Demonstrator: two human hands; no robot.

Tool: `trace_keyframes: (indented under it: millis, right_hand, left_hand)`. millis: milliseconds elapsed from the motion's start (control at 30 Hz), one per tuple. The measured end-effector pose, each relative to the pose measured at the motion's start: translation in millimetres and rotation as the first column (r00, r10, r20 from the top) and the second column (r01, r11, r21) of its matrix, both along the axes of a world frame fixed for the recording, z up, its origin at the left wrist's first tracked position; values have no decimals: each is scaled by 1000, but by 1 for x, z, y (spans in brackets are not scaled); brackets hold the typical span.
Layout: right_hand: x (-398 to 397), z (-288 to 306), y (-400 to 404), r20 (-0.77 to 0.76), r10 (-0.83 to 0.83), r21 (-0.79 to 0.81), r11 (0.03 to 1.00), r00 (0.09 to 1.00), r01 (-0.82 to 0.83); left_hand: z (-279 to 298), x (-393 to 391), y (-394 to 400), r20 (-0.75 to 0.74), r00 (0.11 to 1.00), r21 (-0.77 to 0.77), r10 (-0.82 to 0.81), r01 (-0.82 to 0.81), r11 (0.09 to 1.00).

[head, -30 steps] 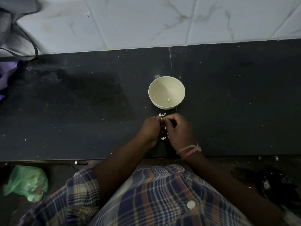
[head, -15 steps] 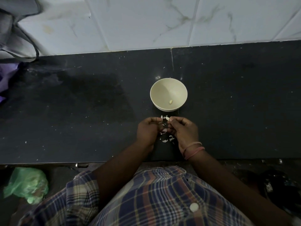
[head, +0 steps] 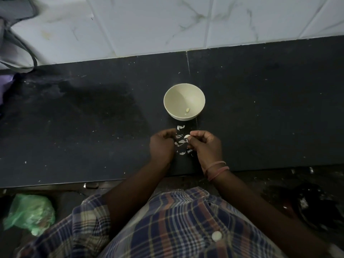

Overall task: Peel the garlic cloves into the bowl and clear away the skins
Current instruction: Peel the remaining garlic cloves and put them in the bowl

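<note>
- The dark counter point(head: 260, 112) runs the full width of the view; its near edge passes just behind both wrists and its far edge meets the tiled wall point(head: 167, 25). Broad bare stretches lie to either side of the bowl.
- The counter is speckled with pale flecks, and a darker patch lies left of centre.
- A grey bag point(head: 13, 40) leans at the far left corner. A green plastic bag point(head: 29, 213) lies below the counter edge on the left.
- The cream bowl point(head: 175, 95) stands upright near the middle, well back from the near edge, with one peeled clove point(head: 187, 109) inside.
- The right hand point(head: 206, 148) pinches a pale garlic clove point(head: 186, 136) at its fingertips, just in front of the bowl.
- The left hand point(head: 161, 146) is curled; I cannot tell whether it holds anything.
- Thin white skins point(head: 181, 141) lie scattered on the counter between the hands, some reaching towards the bowl.
</note>
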State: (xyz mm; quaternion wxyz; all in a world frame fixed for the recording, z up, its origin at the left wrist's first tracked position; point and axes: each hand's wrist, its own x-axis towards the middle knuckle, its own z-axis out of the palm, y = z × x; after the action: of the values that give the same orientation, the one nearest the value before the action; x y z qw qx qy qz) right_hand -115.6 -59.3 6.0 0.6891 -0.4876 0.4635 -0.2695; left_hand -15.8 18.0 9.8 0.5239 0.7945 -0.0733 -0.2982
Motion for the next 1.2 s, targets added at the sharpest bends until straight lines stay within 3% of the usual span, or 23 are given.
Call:
trace_keyframes:
  millis: [167,533,900,1200]
  right_hand:
    - [-3,-2,8,18,11,-20,1000,1000,-11]
    - [-4,3,8,81,-33,31,999,996,31]
    - [-4,16,14,-101,65,-212,974,993,-85]
    - [-6,22,11,-178,164,-348,912,970,-218]
  left_hand:
    - [-2,-6,0,-126,991,-132,46,-63,989]
    - [4,-21,8,-209,972,-343,-108,30,939]
    - [6,-21,18,-195,978,-405,-77,-9,914]
    - [3,-19,19,-291,955,-448,-55,-85,890]
